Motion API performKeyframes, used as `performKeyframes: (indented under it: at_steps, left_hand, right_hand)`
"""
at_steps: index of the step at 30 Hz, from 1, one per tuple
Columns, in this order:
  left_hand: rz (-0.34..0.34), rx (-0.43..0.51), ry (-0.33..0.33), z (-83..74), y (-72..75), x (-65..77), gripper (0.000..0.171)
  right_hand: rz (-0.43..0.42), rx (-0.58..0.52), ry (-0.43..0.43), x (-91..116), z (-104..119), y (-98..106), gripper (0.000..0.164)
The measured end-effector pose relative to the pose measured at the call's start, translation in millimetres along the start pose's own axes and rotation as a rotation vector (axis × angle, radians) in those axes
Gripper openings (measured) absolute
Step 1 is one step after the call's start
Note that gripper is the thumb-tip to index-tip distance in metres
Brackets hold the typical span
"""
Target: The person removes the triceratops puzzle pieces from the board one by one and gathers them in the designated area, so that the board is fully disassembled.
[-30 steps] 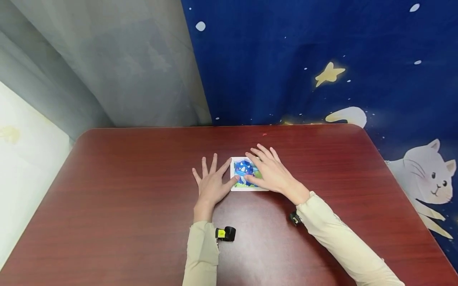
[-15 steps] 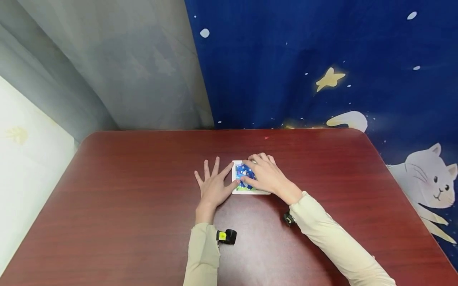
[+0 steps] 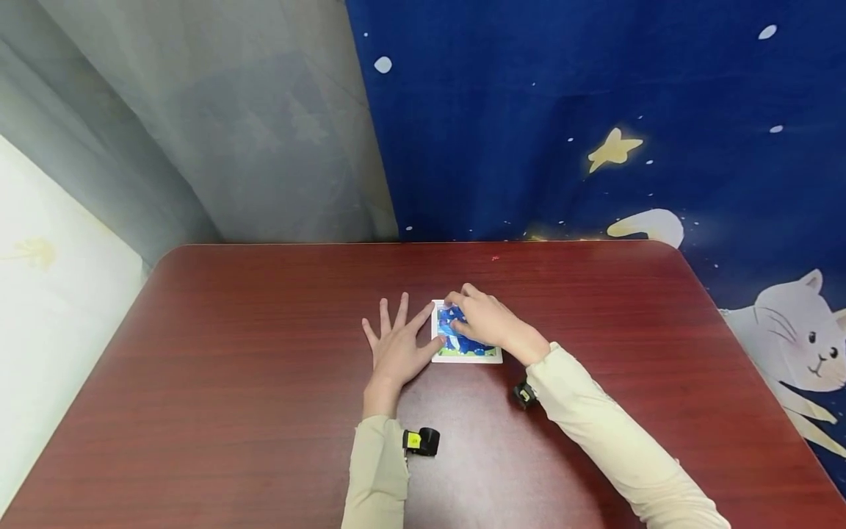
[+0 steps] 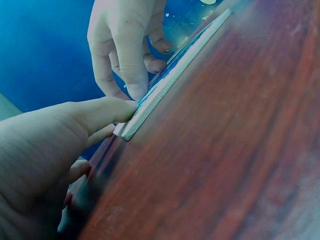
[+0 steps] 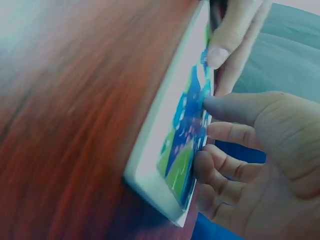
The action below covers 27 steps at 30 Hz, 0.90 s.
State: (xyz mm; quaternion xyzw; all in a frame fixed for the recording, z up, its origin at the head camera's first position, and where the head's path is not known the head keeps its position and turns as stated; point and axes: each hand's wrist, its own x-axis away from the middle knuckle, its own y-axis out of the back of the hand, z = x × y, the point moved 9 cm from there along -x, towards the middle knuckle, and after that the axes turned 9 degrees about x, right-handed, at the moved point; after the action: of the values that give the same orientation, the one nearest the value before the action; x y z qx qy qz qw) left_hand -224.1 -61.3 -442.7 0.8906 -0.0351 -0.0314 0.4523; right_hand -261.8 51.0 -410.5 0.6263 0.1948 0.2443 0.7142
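Note:
A small white-bordered picture board (image 3: 467, 358) with a blue cartoon animal on green ground lies flat on the table. My left hand (image 3: 395, 356) rests at its left edge with spread, straight fingers; the thumb (image 4: 112, 109) lies over the near corner in the left wrist view. Over the picture is my right hand (image 3: 492, 319), covering its upper right part. Seen from the right wrist, the right thumb (image 5: 232, 108) and bent fingertips (image 5: 202, 165) touch the picture, with a gap between them. Both wrists carry a black camera.
The reddish-brown table (image 3: 231, 367) has rounded far corners. Behind it hang a grey curtain (image 3: 264, 147) and a blue curtain (image 3: 496, 132) with stars and a cat. A small red mark (image 3: 495, 258) shows near the far edge.
My right hand's fingers have drawn in from outstretched to bent over the picture, and the hand has shifted slightly left. The left hand keeps its place at the board's edge.

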Motion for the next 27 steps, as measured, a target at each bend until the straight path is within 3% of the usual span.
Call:
performKeyframes:
  at_steps: [7, 27]
  left_hand:
    - [-0.007, 0.002, -0.001, -2.3, -1.9, -1.7, 0.064]
    - [-0.001, 0.050, 0.005, 1.5, -0.8, -3.9, 0.062]
  right_hand:
    - [0.032, -0.065, -0.014, -1, -2, 1, 0.028]
    - [0.170, -0.165, -0.102, -20, -5, 1, 0.030]
